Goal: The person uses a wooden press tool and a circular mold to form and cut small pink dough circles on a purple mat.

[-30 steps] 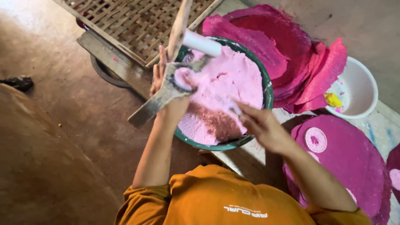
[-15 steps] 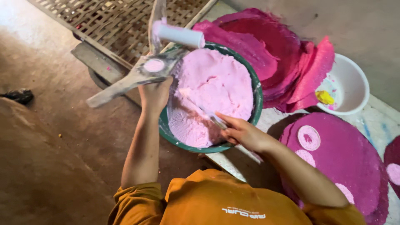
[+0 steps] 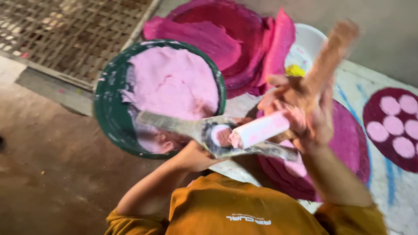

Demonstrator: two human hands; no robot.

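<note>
Seen from the head camera, the left hand [image 3: 198, 154] grips a flat metal paddle [image 3: 209, 132] bearing a small pink disc of dough [image 3: 221, 134], beside a green bowl [image 3: 106, 113] of pink dough. The right hand [image 3: 305, 113], blurred, closes on a pink-smeared roller [image 3: 278, 122] pressed against the paddle, above magenta discs [image 3: 348, 143].

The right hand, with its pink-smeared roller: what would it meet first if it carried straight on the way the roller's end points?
Most likely the pale pink dab on the flat grey metal paddle, which the left hand holds from below. The right hand points its white, pink-smeared roller leftward at it. The frame is blurred, so whether they touch is unclear.
</note>
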